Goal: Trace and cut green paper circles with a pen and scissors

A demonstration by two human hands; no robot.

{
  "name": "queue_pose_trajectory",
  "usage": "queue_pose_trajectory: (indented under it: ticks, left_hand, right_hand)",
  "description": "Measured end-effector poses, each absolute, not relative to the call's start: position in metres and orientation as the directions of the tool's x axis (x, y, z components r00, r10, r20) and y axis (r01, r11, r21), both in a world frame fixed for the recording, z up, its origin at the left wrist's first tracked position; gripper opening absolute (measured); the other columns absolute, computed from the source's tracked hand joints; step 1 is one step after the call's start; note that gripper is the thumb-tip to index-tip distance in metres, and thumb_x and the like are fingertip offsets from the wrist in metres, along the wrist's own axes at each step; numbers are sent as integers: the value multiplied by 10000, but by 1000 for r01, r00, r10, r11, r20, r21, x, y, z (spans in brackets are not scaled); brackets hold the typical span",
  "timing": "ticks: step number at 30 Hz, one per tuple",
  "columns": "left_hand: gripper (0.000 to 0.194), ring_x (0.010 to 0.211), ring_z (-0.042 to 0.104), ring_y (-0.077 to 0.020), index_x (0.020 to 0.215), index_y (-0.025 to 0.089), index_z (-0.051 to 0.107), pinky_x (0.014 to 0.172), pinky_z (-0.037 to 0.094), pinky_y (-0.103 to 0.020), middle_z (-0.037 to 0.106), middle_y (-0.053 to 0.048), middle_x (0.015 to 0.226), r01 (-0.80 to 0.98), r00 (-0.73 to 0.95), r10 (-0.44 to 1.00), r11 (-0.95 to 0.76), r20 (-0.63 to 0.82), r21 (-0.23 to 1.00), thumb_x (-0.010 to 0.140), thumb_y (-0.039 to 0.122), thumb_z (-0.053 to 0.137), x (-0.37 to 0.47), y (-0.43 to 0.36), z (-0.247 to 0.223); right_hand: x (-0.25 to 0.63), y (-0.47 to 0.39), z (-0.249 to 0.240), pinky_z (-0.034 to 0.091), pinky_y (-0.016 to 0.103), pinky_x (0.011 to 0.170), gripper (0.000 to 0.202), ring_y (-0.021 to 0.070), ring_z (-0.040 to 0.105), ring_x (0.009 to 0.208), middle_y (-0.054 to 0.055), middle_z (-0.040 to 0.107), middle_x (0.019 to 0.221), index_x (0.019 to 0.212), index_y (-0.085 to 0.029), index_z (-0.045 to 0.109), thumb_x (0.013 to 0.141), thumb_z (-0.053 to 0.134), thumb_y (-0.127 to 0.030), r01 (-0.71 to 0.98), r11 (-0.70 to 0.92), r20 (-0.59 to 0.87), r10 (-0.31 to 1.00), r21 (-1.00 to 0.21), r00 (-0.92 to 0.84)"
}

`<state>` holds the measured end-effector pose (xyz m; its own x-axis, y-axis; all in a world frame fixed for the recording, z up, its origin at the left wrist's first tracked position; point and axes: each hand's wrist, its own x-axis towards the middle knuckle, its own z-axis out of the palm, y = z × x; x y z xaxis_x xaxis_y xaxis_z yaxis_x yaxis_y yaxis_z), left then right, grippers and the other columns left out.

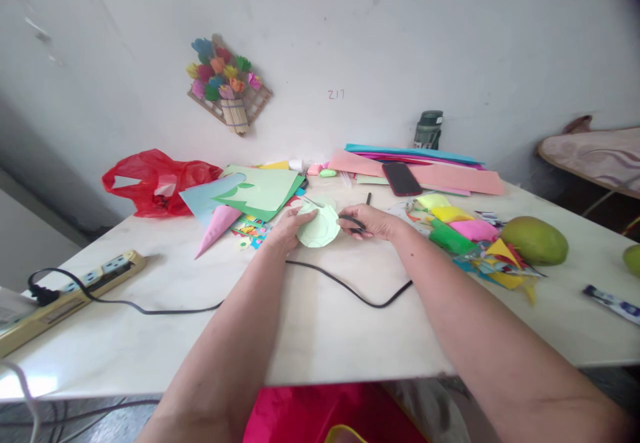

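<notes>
A round piece of pale green paper [318,227], with curved lines drawn on it, is pinched at its left edge by my left hand [289,227]. My right hand [369,221] is closed around the black handles of the scissors [356,224] at the paper's right side. The scissor blades cross the upper part of the paper, partly hidden by it. Small paper cutouts [250,231] and a pink paper cone [218,225] lie left of my left hand.
Behind are green sheets [263,189], a red bag [157,183], a phone [401,179] and a bottle [429,129]. Right are clay packs [453,229], scraps [505,266] and a green fruit [535,240]. A black cable [350,286] crosses the table from a power strip [75,299].
</notes>
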<state>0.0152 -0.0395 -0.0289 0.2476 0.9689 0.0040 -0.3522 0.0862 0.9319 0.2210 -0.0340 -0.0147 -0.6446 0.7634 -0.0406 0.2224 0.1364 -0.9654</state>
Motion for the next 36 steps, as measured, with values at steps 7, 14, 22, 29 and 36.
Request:
queue_pose_trajectory:
  ticks: [7, 14, 22, 29, 36]
  left_hand:
    - [305, 643, 633, -175, 783, 103, 670, 677, 499, -289, 682, -60, 714, -371, 235, 972, 84, 7, 925, 538, 240, 789, 18, -40, -27]
    - [270, 659, 636, -175, 782, 109, 668, 685, 495, -285, 683, -55, 720, -392, 237, 971, 78, 18, 917, 562, 223, 775, 18, -40, -27]
    - [269, 635, 633, -164, 779, 106, 664, 657, 504, -274, 679, -45, 701, -425, 217, 976, 61, 36, 903, 564, 220, 779, 19, -38, -29]
    - [276, 634, 632, -166, 787, 104, 668, 639, 506, -271, 682, -49, 711, -408, 202, 979, 62, 24, 911, 554, 199, 780, 19, -39, -29]
    - [289, 637, 636, -171, 788, 98, 677, 633, 502, -270, 688, -61, 727, -352, 193, 980, 27, 44, 936, 544, 208, 787, 12, -36, -31]
  right_hand:
    - [218, -34, -16, 152, 169, 301, 240, 28, 357, 344, -47, 446, 513, 623, -164, 440, 698, 574, -349, 244, 152, -34, 783, -958, -621]
    - [213, -37, -13, 165, 161, 294, 244, 26, 380, 345, -43, 448, 530, 639, -157, 446, 697, 591, -345, 250, 147, -33, 801, -957, -597]
    - [209, -39, -11, 188, 161, 274, 269, 26, 385, 331, -49, 461, 501, 660, -157, 458, 697, 627, -361, 269, 119, -54, 828, -956, -558]
    - [207, -38, -13, 186, 165, 254, 304, 30, 402, 328, -41, 489, 507, 647, -157, 462, 688, 653, -389, 289, 140, -37, 846, -947, -532]
    - [215, -39, -11, 186, 152, 265, 277, 25, 393, 321, -49, 478, 498, 678, -153, 491, 724, 604, -402, 260, 131, -41, 824, -957, -565]
